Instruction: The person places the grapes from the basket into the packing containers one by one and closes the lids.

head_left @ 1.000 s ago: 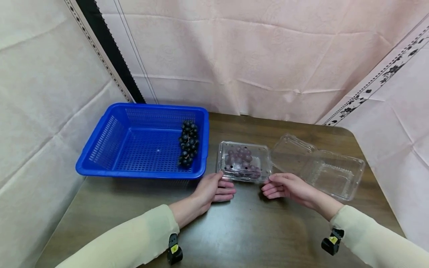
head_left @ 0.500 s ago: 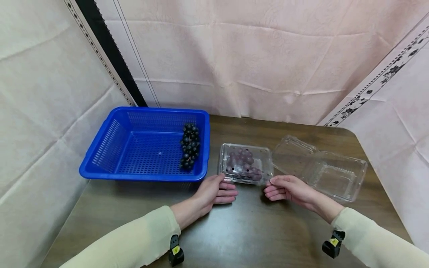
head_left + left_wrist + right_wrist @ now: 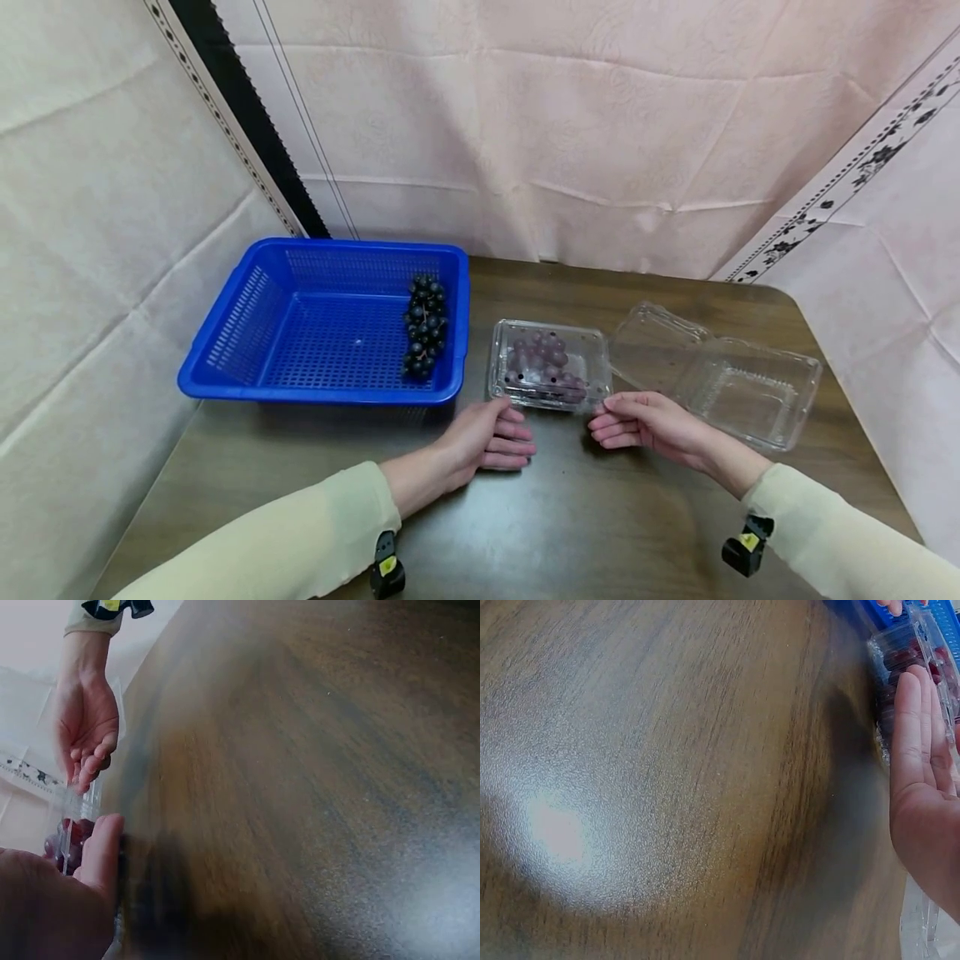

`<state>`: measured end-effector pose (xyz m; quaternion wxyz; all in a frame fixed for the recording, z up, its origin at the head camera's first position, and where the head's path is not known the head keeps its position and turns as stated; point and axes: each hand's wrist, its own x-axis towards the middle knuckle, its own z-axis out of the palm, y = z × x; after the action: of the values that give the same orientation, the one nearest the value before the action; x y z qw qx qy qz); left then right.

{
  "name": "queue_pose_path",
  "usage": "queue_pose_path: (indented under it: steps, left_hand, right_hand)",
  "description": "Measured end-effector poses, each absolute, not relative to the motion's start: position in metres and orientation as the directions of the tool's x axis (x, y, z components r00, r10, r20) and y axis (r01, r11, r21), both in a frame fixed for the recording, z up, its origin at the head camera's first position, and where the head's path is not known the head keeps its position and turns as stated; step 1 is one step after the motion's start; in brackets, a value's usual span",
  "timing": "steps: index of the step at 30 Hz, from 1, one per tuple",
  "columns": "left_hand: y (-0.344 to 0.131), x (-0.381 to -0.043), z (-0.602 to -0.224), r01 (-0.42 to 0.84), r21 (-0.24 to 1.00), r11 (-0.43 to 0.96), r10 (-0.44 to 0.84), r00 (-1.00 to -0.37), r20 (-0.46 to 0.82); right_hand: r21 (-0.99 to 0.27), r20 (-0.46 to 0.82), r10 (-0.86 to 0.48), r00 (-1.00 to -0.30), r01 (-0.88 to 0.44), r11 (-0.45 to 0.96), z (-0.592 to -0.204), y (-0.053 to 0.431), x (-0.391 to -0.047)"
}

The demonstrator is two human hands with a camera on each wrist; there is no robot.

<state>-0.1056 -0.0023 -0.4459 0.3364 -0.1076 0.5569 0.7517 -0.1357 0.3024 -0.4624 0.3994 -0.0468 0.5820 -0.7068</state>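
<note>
- left hand [image 3: 483, 442]: fingers loosely straight, holding nothing;
- right hand [image 3: 648, 421]: fingers extended, no hold seen; contact with box corner unclear;
- box [image 3: 587, 346]: just beyond both hands; long axis spans hand to hand; neither clearly nearer

Probably a makeshift indoor setup — pale cloths [image 3: 600, 142] hang round a wooden table [image 3: 577, 517]

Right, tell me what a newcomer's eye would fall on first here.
Likely the bright blue basket on the left of the table, with a bunch of black grapes along its right side. Next, the closed clear clamshell holding reddish-purple grapes, near the middle, just beyond the left hand and right hand. The open clear clamshell to its right likely comes last.
</note>
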Motion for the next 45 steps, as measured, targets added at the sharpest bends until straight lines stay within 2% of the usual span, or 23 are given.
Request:
queue_pose_path:
  steps: [6,15,19,32,45]
  left_hand:
    - [0.001,-0.102,-0.433,-0.618,0.781,-0.091,0.424,-0.733,-0.531]
    - [0.004,-0.106,-0.411,-0.575,0.818,-0.018,0.467,-0.728,-0.501]
    - [0.004,-0.109,-0.399,-0.562,0.827,0.021,0.477,-0.721,-0.502]
    - [0.001,-0.12,-0.362,-0.482,0.87,0.107,0.51,-0.724,-0.464]
    - [-0.017,-0.142,-0.319,-0.361,0.909,0.21,0.482,-0.77,-0.418]
  right_hand:
    - [-0.866,-0.429,-0.596,-0.678,0.497,0.058,-0.459,0.302,-0.132]
    - [-0.864,-0.478,-0.641,-0.601,0.453,0.22,-0.445,0.303,-0.123]
    - [-0.872,-0.477,-0.65,-0.592,0.414,0.262,-0.433,0.305,-0.123]
    - [-0.893,-0.43,-0.592,-0.681,0.224,0.391,-0.379,0.322,-0.141]
    - [-0.808,-0.389,-0.489,-0.781,0.034,0.589,-0.341,0.361,-0.169]
